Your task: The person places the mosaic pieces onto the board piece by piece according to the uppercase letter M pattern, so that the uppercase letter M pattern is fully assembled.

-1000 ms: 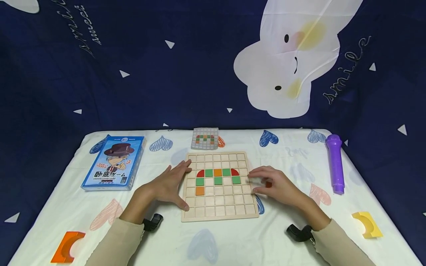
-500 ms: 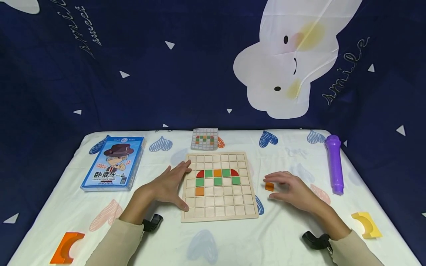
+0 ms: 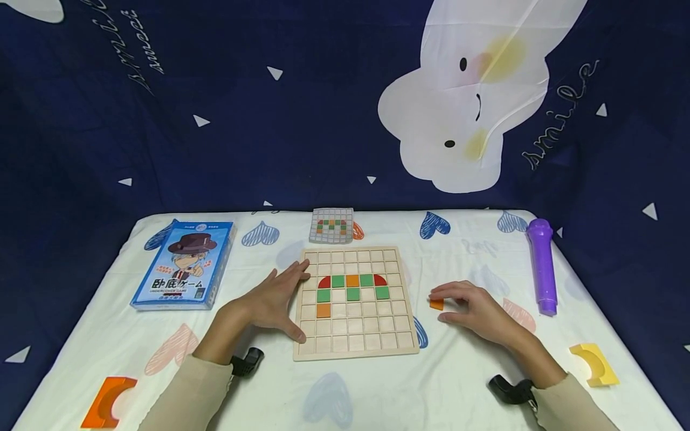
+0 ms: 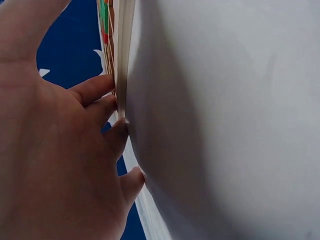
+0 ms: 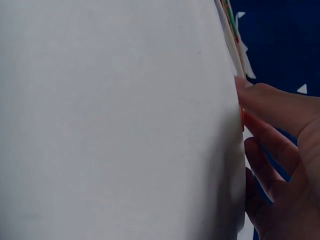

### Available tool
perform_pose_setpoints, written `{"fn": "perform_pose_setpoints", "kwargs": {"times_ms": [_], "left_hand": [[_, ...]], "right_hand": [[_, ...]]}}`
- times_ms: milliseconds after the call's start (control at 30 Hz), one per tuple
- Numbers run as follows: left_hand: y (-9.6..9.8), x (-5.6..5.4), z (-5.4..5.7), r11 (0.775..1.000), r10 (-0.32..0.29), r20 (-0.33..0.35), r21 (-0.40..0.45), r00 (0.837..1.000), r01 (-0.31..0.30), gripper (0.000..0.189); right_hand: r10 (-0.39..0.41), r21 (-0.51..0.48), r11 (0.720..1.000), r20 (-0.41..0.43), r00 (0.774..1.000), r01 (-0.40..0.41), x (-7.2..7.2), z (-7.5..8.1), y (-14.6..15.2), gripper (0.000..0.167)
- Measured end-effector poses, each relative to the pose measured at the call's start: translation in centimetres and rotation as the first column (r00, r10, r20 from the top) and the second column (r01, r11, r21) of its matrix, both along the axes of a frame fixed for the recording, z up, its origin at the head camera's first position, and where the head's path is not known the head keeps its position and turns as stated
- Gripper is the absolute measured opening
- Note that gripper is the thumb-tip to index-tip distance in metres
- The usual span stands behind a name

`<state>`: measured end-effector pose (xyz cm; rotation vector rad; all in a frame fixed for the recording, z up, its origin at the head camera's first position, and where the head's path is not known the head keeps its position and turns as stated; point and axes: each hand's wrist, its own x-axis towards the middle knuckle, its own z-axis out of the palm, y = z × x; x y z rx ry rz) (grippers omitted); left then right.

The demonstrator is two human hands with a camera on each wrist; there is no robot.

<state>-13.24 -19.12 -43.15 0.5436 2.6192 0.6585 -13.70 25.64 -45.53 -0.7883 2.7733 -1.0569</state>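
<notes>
A square wooden grid board (image 3: 372, 326) lies in the middle of the table, with green, orange and red tiles set in some of its cells. Spread along the board's left edge, my left hand (image 3: 272, 299) touches the frame with fingertips and thumb; the left wrist view has the fingers against the board's side. To the right of the board, an orange tile (image 3: 436, 304) lies on the cloth. My right hand (image 3: 474, 308) is over it, forefinger at the tile's far edge and thumb a little apart on the near side. The right wrist view shows the orange tile (image 5: 242, 119) edge-on beside the fingers.
Behind the board is a small pattern card (image 3: 331, 226). A blue game box (image 3: 183, 263) lies at the left and a purple microphone-shaped object (image 3: 542, 266) at the right. An orange arch block (image 3: 105, 401) and a yellow arch block (image 3: 597, 364) sit near the front corners.
My right hand has drawn back from the board's right edge to the orange tile, then its forefinger has come down nearer to the tile. My left hand has stayed at the board.
</notes>
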Motion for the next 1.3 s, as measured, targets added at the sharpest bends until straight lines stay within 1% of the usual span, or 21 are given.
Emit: {"fn": "perform_pose_setpoints", "kwargs": {"times_ms": [200,400,600,733,1067,1300], "left_hand": [[0.0,0.1,0.0,1.0,0.003,0.0,0.001,1.0,-0.003,0.151],[0.0,0.0,0.1,1.0,0.002,0.001,-0.004,1.0,-0.002,0.151],[0.0,0.0,0.3,1.0,-0.009,-0.011,0.002,1.0,0.009,0.15],[0.0,0.0,0.3,1.0,-0.004,-0.004,-0.001,1.0,0.004,0.15],[0.0,0.0,0.1,1.0,0.003,-0.005,0.004,1.0,-0.003,0.149],[0.0,0.0,0.0,1.0,0.001,-0.008,0.002,1.0,-0.001,0.149]], "right_hand": [[0.007,0.0,1.0,-0.004,1.0,-0.007,-0.1,-0.3,-0.1,0.032],[-0.002,0.027,1.0,-0.025,1.0,0.002,-0.3,-0.3,-0.2,0.029],[-0.01,0.025,1.0,-0.01,1.0,0.01,-0.4,-0.3,-0.4,0.027],[-0.003,0.013,1.0,-0.007,1.0,0.003,-0.4,-0.1,-0.6,0.026],[0.018,-0.045,0.999,-0.066,0.998,-0.021,-0.7,0.3,-1.2,0.026],[0.022,-0.092,0.995,-0.053,0.998,-0.026,-0.6,0.5,-2.1,0.026]]}}
